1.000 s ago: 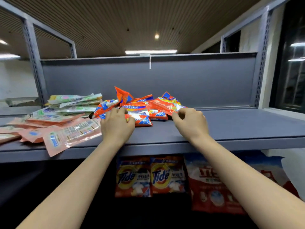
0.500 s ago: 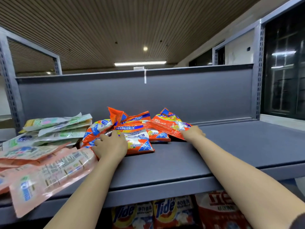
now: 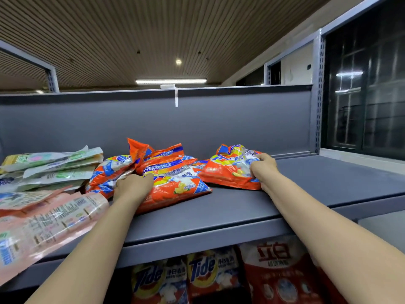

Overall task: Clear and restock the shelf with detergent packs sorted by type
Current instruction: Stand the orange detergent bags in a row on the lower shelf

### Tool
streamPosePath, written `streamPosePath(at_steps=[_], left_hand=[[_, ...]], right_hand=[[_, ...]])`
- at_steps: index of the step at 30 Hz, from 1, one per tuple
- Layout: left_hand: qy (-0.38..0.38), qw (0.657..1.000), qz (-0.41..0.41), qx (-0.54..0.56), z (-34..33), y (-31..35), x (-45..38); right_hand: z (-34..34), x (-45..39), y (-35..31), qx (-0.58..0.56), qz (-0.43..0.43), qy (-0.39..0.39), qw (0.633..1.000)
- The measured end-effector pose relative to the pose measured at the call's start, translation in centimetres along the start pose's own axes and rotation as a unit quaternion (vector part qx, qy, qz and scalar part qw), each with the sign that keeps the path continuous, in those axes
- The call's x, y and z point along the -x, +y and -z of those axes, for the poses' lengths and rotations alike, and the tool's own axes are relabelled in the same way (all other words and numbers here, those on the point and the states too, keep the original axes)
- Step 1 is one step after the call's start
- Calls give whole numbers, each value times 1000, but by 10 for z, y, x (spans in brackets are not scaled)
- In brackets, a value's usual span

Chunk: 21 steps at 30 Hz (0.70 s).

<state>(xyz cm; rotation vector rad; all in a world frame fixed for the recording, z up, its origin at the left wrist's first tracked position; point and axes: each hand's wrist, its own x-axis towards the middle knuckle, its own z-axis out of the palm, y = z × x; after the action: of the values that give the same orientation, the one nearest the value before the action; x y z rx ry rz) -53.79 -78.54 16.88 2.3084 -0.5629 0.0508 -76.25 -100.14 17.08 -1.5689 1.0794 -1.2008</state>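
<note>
Several orange detergent packs lie in a heap (image 3: 166,172) on the grey shelf (image 3: 219,216). My right hand (image 3: 264,167) grips the right edge of one orange pack (image 3: 228,170), which sits a little apart from the heap on its right. My left hand (image 3: 133,187) rests on the front orange pack (image 3: 177,189), fingers curled over its left end. To the left lie a stack of green and white packs (image 3: 52,167) and pink packs (image 3: 46,222) that overhang the shelf's front edge.
The shelf's right half is bare grey board up to the upright post (image 3: 317,95). A grey back panel (image 3: 153,121) closes the rear. Below the shelf stand Tide packs (image 3: 184,279) and a red bag (image 3: 278,270).
My right hand has reached further in and pulled one orange pack to the right, away from the heap. My left hand has stayed on the front pack. The camera has risen and moved closer.
</note>
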Motion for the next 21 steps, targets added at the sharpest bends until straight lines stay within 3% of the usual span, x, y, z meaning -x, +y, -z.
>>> streamPosePath(at_steps=[3,7,11,14,17,21], left_hand=[[-30,998,38,41,0,6,2],[-17,969,72,234,5,22,11],[-53,928,132,345,7,22,-2],[24,912,141,383,10,24,8],[67,876,102,467,14,38,39],[95,838,-28,537,6,49,72]], right_hand=[[29,9,5,17,65,-53,996],[51,24,3,5,102,-161,982],[52,40,4,30,215,-126,968],[55,47,4,49,256,-119,958],[59,58,3,-35,266,-118,956],[52,54,-3,-165,179,-122,962]])
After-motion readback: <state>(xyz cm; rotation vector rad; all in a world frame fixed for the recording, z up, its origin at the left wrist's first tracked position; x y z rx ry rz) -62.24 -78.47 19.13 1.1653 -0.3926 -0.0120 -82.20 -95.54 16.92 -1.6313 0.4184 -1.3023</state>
